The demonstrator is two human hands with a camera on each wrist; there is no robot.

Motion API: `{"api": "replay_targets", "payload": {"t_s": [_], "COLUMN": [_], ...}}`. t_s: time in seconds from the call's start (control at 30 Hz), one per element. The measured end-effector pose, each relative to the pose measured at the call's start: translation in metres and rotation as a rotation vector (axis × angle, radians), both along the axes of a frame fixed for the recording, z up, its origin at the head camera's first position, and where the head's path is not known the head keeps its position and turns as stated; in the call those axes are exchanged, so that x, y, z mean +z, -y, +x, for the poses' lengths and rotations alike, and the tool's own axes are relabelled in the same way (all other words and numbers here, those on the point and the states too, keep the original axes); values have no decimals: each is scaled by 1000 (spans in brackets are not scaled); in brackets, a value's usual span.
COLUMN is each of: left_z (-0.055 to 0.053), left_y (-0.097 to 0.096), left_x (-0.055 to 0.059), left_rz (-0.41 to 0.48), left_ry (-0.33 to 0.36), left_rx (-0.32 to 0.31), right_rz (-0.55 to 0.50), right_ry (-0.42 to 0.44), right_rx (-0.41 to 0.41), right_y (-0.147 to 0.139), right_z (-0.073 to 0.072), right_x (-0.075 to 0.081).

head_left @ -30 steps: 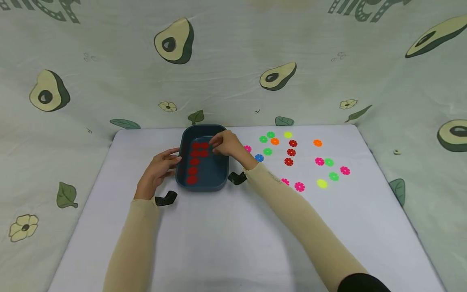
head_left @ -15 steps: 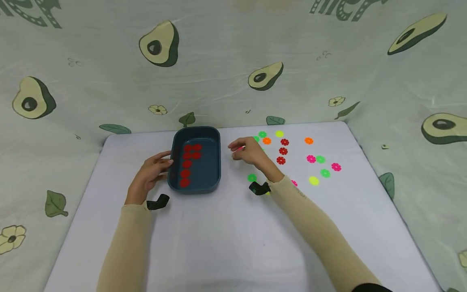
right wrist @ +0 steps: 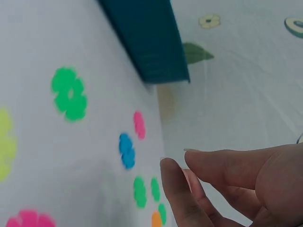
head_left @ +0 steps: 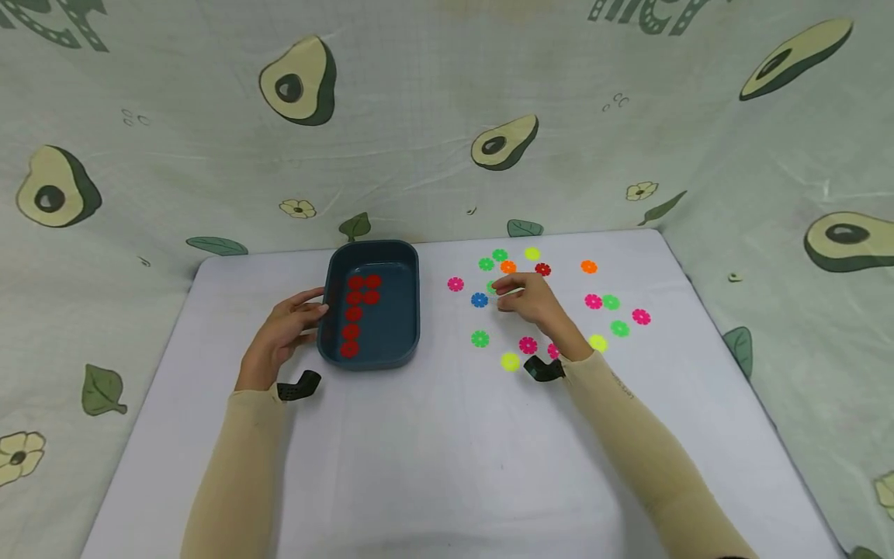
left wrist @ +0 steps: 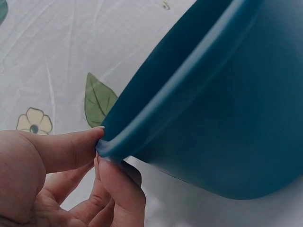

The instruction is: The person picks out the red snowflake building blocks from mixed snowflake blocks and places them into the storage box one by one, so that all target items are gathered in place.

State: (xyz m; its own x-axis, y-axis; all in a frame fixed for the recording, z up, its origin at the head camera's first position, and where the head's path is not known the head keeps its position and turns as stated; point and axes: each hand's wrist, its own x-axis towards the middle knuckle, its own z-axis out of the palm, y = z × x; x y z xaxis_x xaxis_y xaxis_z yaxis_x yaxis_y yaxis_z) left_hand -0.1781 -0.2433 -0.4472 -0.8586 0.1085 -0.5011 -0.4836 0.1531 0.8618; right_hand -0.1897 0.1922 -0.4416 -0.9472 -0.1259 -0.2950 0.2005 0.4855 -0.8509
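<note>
Head view: right hand, empty, loosely bent, swings farther right of the teal rectangular plastic tray left hand pinches, over bright flower-shaped discs.

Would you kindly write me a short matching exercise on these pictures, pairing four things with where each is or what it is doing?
Column one
1. Left hand
2. Right hand
3. Blue tray
4. Blue piece

Column two
A. Contains several red pieces
B. Raised over loose pieces, with nothing visible between thumb and forefinger
C. Lying on the white table
D. Pinching a rim

Right pairs: 1-D, 2-B, 3-A, 4-C.
</note>
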Motion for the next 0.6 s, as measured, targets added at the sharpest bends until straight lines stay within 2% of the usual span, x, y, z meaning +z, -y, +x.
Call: {"api": "replay_targets", "payload": {"t_s": [0.13, 0.3, 0.6], "left_z": [0, -2, -5], "left_y": [1, 4, 5], "left_x": [-2, -9, -13], "left_rz": [12, 9, -6], "left_ry": [2, 4, 5], "left_rx": [6, 13, 5], "right_rz": [54, 66, 94], "right_ry": [-18, -27, 38], "right_rx": [-24, -64, -159], "right_y": [-21, -41, -60], "right_z": [3, 6, 7], "right_x": [-9, -17, -29]}}
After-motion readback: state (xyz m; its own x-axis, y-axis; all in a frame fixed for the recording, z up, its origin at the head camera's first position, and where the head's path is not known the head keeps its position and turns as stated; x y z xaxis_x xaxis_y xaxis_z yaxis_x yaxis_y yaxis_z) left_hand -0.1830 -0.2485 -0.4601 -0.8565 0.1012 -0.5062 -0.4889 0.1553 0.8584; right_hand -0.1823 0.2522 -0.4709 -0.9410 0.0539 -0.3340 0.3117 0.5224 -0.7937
